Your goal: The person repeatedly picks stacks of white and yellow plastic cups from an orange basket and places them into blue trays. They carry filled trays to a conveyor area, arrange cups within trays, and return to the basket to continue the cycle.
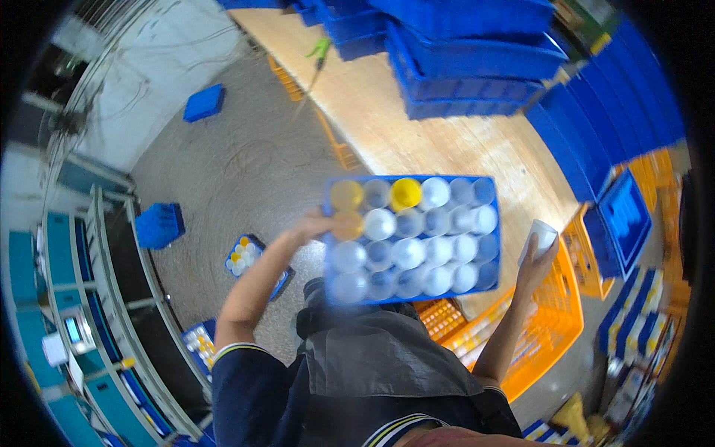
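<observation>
My left hand grips the left side of a blue crate, held up in front of my body. Rows of round cups fill it, mostly white or translucent. A bright yellow cup stands out in the far row, and a pale orange cup sits in the far left corner. Off to the right of the crate, my right hand is closed round a white cup, apart from the others. The crate and the left hand are slightly blurred.
A wooden table carries stacked blue bins. By my right arm stands an orange basket with white and orange things inside. More cup-filled crates lie on the floor at left, before a teal and grey rack.
</observation>
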### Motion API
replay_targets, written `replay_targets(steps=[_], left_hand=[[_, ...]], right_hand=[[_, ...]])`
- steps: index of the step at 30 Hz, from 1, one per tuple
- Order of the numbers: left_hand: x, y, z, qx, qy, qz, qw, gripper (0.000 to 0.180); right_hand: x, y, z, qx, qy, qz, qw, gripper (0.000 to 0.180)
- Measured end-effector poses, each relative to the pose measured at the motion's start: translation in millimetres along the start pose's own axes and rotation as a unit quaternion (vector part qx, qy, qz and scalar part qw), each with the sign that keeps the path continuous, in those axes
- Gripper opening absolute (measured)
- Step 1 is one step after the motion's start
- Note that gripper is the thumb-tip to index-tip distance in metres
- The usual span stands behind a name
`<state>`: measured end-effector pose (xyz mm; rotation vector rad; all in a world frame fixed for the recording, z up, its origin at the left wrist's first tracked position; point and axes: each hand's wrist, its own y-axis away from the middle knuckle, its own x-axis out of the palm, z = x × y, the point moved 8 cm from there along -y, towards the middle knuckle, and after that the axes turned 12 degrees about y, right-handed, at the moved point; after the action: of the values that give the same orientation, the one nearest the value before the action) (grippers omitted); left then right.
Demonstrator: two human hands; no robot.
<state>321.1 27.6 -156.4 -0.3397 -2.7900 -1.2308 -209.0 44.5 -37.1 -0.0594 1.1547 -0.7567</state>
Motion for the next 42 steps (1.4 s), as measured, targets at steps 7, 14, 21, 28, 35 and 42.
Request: replay_targets(steps=[7,14,21,28,35,42], left_hand=[[-206.0,133.2,79.7,-0.063,0.096,-0.224,0.968,0.053],[-331.2,206.7,192.0,-0.069,0.339,-0.417,0.841,0.039],[-401.5,198.2,281.8,-0.153,0.226,-0.683,0.677,0.045],[-339.6,191.2,279.6,-0.254,0.270,-0.719,0.588,0.075],[-333.9,182.5,234.8,-0.235,0.254,-0.734,0.584,0.078],[-326.1,162.4,196.9,-0.228,0.246,-0.736,0.588,0.078]], right_hand=[[204.5,-34.0,47.0,-0.096,0.194,0.237,0.947,0.075],[267.7,2.9,342.9,-0.258,-0.161,0.149,0.941,0.037],[526.9,12.8,585.7,-0.488,-0.065,0.165,0.855,0.043],[727.5,-69.6,621.9,-0.508,0.339,0.124,0.782,0.011],[561.0,94.1,662.7,-0.035,-0.342,0.618,0.707,0.034],[336.7,296.4,738.5,-0.715,-0.133,0.587,0.357,0.034]])
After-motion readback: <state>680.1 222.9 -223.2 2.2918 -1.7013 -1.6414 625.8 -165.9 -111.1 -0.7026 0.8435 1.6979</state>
